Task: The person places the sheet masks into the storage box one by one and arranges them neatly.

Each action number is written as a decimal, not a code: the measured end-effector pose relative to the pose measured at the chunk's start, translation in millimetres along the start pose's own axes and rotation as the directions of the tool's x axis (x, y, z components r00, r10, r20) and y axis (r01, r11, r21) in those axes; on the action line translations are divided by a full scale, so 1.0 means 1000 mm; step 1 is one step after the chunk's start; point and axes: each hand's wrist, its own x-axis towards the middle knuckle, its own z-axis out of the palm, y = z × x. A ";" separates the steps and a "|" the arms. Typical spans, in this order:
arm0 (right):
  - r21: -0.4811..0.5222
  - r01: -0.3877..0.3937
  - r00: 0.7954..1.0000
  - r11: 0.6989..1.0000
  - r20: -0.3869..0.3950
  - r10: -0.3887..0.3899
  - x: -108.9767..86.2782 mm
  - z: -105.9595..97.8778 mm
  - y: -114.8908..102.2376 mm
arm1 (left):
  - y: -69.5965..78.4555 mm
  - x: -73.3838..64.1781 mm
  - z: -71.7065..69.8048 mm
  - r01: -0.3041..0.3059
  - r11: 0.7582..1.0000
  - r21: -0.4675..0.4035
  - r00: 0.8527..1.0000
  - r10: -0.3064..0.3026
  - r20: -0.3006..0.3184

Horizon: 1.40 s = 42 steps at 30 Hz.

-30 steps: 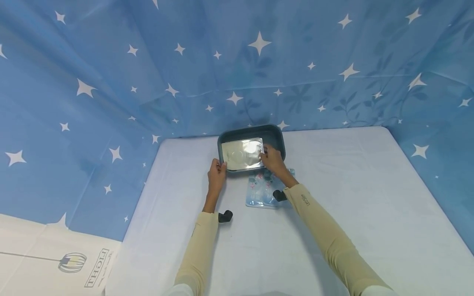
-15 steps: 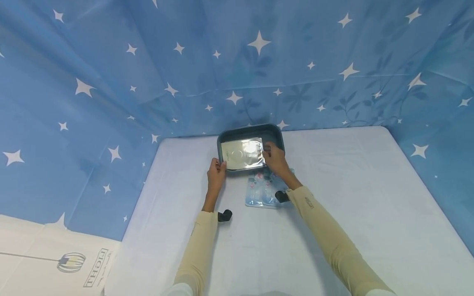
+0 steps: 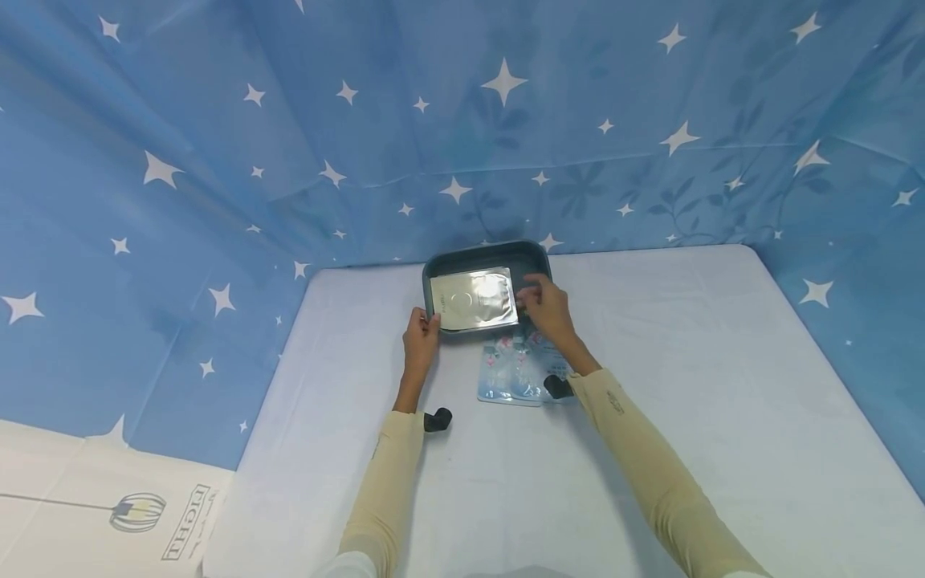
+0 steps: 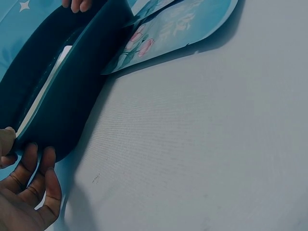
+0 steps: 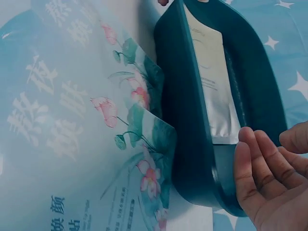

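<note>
Seems like the settling-in step: silver packet (image 3: 473, 299) lies in the green tray (image 3: 499, 258), left hand (image 3: 421, 341) pinching the tray's rim, right hand (image 3: 547, 307) relaxed, empty. Next probably calls for a blue packet (image 3: 530, 376).

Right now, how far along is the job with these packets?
Looks done: a silver packet sits in the dark tray. In hand: left fingers grip the tray's rim; right fingers are by the packet's end, relaxed. Perhaps remaining: the blue floral packets outside the tray.

Left fingers (image 4: 25, 169) pinch a dark tray (image 4: 72, 106) holding what may be a pale sachet (image 4: 61, 59); flowered packets (image 4: 183, 29) lie beside.
</note>
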 end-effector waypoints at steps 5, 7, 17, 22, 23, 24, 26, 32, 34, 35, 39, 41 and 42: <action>0.068 -0.022 0.999 0.997 -0.027 0.024 -0.005 -0.009 0.000 | 0.001 0.000 -0.001 0.008 1.000 -0.009 1.000 -0.008 -0.003; 0.092 -0.042 0.998 0.995 -0.042 0.046 -0.008 -0.014 0.001 | 0.001 -0.001 -0.002 0.008 1.000 -0.010 1.000 -0.008 -0.004; 0.136 -0.143 0.977 0.980 -0.136 0.162 -0.028 -0.033 0.010 | -0.002 -0.002 -0.001 0.016 1.000 -0.007 1.000 -0.016 -0.012; 0.138 -0.181 0.967 0.974 -0.155 0.202 -0.035 -0.041 0.016 | -0.002 -0.001 0.000 0.007 1.000 -0.004 1.000 -0.007 -0.008; 0.132 -0.193 0.965 0.972 -0.153 0.212 -0.036 -0.042 0.017 | -0.002 -0.001 0.000 0.008 1.000 -0.003 1.000 -0.008 -0.007; 0.125 -0.205 0.963 0.971 -0.149 0.222 -0.037 -0.043 0.017 | -0.002 -0.001 0.000 0.007 1.000 -0.003 1.000 -0.007 -0.007; 0.126 -0.234 0.958 0.964 -0.142 0.251 -0.039 -0.046 0.019 | -0.003 -0.001 0.000 0.008 1.000 -0.002 1.000 -0.008 -0.008; 0.072 -0.309 0.942 0.948 -0.117 0.315 -0.048 -0.050 0.030 | -0.003 -0.001 0.000 -0.002 1.000 -0.017 1.000 0.002 -0.006; 0.038 -0.332 0.936 0.942 -0.110 0.335 -0.051 -0.050 0.035 | -0.002 -0.001 0.000 -0.004 1.000 -0.021 1.000 0.004 -0.004; 0.023 -0.346 0.932 0.938 -0.107 0.346 -0.052 -0.051 0.037 | -0.002 -0.001 0.000 -0.006 1.000 -0.022 1.000 0.006 -0.002; -0.040 -0.400 0.913 0.915 -0.097 0.395 -0.056 -0.053 0.045 | -0.001 -0.001 0.000 -0.006 1.000 -0.021 1.000 0.006 -0.002; -0.065 -0.423 0.904 0.904 -0.092 0.417 -0.058 -0.054 0.048 | -0.001 -0.001 0.001 -0.005 1.000 -0.020 1.000 0.005 0.000; -0.078 -0.431 0.901 0.899 -0.086 0.425 -0.059 -0.054 0.049 | -0.001 -0.001 0.001 -0.003 1.000 -0.021 1.000 0.003 0.000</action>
